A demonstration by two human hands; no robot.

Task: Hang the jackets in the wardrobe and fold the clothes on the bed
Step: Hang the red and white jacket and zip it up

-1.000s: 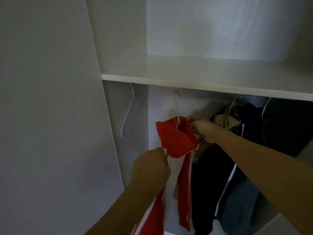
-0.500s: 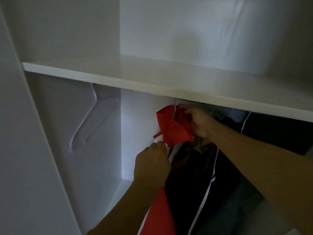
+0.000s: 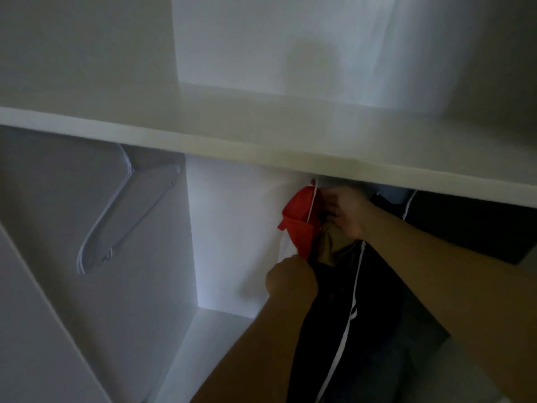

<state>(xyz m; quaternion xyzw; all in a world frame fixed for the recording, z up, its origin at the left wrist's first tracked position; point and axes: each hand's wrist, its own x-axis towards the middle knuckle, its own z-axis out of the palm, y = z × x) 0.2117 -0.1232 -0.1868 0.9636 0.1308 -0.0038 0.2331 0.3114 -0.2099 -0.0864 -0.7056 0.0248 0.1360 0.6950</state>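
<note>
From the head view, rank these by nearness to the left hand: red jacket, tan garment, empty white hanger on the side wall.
Measured from the left hand:
1. Red jacket, just above, touching it.
2. Tan garment, up and right.
3. Empty white hanger, far left, on the side wall.

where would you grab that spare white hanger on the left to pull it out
Probably at the neck just under the hook, coming from the right. The white hanger hangs tilted near the wardrobe's left side with nothing on it, its hook hidden behind the shelf.
</note>
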